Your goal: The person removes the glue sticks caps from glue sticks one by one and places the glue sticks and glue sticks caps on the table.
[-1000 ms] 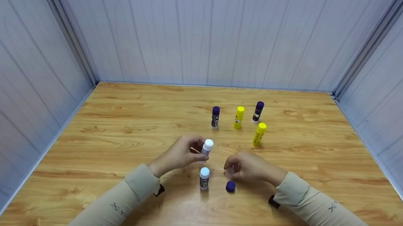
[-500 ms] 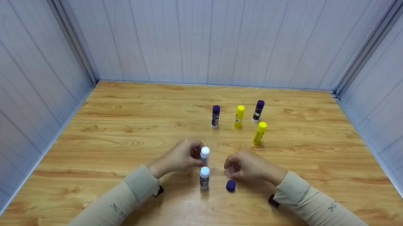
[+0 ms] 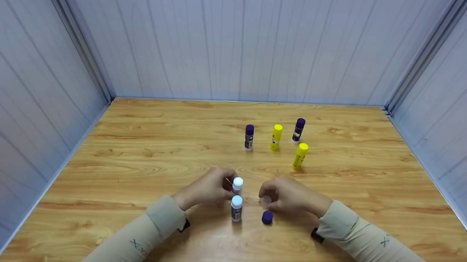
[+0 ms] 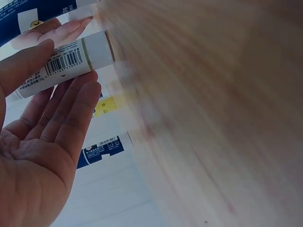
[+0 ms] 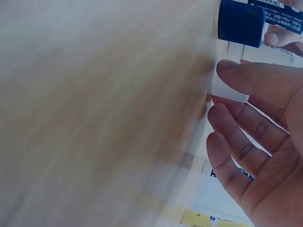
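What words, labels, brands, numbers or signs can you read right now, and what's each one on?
"X": on the left sleeve; a smaller mark beside it is unclear.
"X": on the right sleeve; a smaller mark there is unclear.
White tube in the left hand: barcode, digits and print, too small to read surely.
Dark tubes: labels too small or blurred.
Yellow tubes: print too small or blurred.

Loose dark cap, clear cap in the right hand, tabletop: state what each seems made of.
Dark cap: probably plastic; opaque, even colour, smooth side. Clear cap: likely plastic; translucent, finely ridged. Tabletop: wood or wood-look laminate; grain and a faint sheen show, but leave which open.
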The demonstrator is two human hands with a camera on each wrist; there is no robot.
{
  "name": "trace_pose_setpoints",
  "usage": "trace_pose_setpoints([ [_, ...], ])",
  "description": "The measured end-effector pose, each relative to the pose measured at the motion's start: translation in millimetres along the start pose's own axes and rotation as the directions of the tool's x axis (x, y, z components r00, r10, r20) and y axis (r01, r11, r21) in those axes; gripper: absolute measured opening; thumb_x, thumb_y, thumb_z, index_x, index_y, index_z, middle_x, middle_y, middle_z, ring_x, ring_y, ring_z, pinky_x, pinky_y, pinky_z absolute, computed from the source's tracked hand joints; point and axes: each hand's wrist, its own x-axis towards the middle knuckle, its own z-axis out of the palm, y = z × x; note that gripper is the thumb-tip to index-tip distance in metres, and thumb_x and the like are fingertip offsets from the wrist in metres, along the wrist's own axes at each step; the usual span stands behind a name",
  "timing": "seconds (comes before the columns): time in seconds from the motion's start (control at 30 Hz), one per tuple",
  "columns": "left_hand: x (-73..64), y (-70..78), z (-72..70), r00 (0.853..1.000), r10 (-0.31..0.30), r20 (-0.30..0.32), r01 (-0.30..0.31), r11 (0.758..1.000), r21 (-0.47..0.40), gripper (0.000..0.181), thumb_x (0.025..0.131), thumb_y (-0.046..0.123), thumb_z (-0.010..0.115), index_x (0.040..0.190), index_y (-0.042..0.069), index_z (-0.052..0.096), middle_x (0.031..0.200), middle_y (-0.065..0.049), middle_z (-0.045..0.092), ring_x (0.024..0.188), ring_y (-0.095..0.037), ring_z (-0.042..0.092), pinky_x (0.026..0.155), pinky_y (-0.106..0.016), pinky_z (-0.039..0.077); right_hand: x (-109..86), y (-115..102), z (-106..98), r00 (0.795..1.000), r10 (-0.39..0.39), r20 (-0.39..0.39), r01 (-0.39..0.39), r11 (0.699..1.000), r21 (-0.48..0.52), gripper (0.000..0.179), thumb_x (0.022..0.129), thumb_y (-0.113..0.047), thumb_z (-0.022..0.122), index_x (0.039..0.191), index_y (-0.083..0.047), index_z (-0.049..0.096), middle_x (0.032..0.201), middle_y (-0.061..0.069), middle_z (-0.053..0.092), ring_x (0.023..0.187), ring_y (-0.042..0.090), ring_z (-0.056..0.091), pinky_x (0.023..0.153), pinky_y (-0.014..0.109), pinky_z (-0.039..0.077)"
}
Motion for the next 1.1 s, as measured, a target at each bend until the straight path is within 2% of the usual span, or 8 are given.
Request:
trace_pose_setpoints([
  [0.27, -0.8, 1.5, -2.2, 0.999, -0.043, 0.020, 0.042, 0.999, 0.025, 0.017, 0.090, -0.003, 0.080, 0.105, 0.002, 0.075, 0.103, -0.007, 0.075, 0.095, -0.021, 0.072, 0.090, -0.039, 0.065, 0.2, 1, 0, 1.000, 0.015, 0.008, -0.015, 1.000, -0.003, 0.020, 0.092, -0.006, 0.082, 0.111, -0.013, 0.079, 0.097, -0.004, 0.074, 0.087, 0.009, 0.064, 0.081, 0.029, 0.056],
  [0.47, -1.7, 4.2, -3.5, 0.999, -0.036, 0.015, 0.035, 0.997, 0.072, 0.015, 0.090, -0.003, 0.080, 0.104, 0.002, 0.077, 0.098, -0.005, 0.075, 0.089, -0.018, 0.069, 0.085, -0.038, 0.063, 0.7, 1, 1, 1.000, 0.007, 0.004, -0.007, 1.000, -0.010, 0.019, 0.092, -0.007, 0.081, 0.110, -0.013, 0.079, 0.097, -0.005, 0.074, 0.087, 0.009, 0.064, 0.080, 0.029, 0.055],
  [0.6, -1.7, 5.1, -3.7, 1.000, -0.015, 0.016, 0.013, 0.995, 0.096, 0.013, 0.090, -0.001, 0.082, 0.102, 0.002, 0.077, 0.096, -0.005, 0.075, 0.087, -0.017, 0.068, 0.083, -0.037, 0.062, -0.8, 1, -1, 1.000, -0.017, -0.002, 0.017, 1.000, -0.010, 0.027, 0.090, -0.004, 0.082, 0.116, -0.009, 0.078, 0.101, 0.000, 0.076, 0.089, 0.011, 0.065, 0.081, 0.030, 0.057],
  [0.7, -1.5, 4.9, -3.6, 1.000, -0.006, 0.017, 0.004, 0.994, 0.105, 0.013, 0.090, 0.001, 0.084, 0.101, 0.001, 0.077, 0.096, -0.006, 0.075, 0.087, -0.017, 0.068, 0.084, -0.037, 0.062, -3.4, -3, -6, 1.000, -0.013, 0.006, 0.013, 1.000, -0.010, 0.032, 0.091, -0.004, 0.082, 0.123, -0.007, 0.076, 0.112, 0.007, 0.078, 0.096, 0.017, 0.069, 0.086, 0.035, 0.060],
  [0.8, -1.8, 4.8, -3.4, 1.000, -0.013, 0.018, 0.011, 0.995, 0.103, 0.014, 0.090, 0.001, 0.084, 0.102, 0.001, 0.077, 0.097, -0.006, 0.075, 0.088, -0.017, 0.068, 0.085, -0.038, 0.062, -6.1, -7, -14, 1.000, -0.014, 0.004, 0.014, 1.000, -0.019, 0.032, 0.096, -0.011, 0.082, 0.127, -0.006, 0.075, 0.122, 0.011, 0.078, 0.104, 0.024, 0.072, 0.090, 0.041, 0.061],
  [0.93, -2.7, 4.8, -3.5, 1.000, -0.010, 0.018, 0.009, 0.995, 0.095, 0.014, 0.090, -0.001, 0.082, 0.103, 0.001, 0.077, 0.097, -0.007, 0.076, 0.087, -0.018, 0.070, 0.085, -0.039, 0.064, -8.8, -11, -24, 0.999, -0.037, -0.016, 0.036, 0.999, -0.026, 0.032, 0.099, -0.018, 0.082, 0.128, -0.005, 0.075, 0.125, 0.013, 0.077, 0.108, 0.030, 0.073, 0.092, 0.045, 0.062],
  [1.1, -2.4, 5.7, -4.0, 1.000, -0.021, 0.018, 0.019, 0.995, 0.094, 0.016, 0.090, -0.002, 0.082, 0.104, 0.001, 0.077, 0.097, -0.007, 0.076, 0.087, -0.018, 0.070, 0.085, -0.040, 0.064, -12.9, -13, -39, 0.997, -0.034, -0.067, 0.032, 0.999, -0.031, 0.036, 0.094, -0.008, 0.085, 0.128, -0.003, 0.074, 0.126, 0.016, 0.077, 0.108, 0.034, 0.074, 0.092, 0.046, 0.064],
])
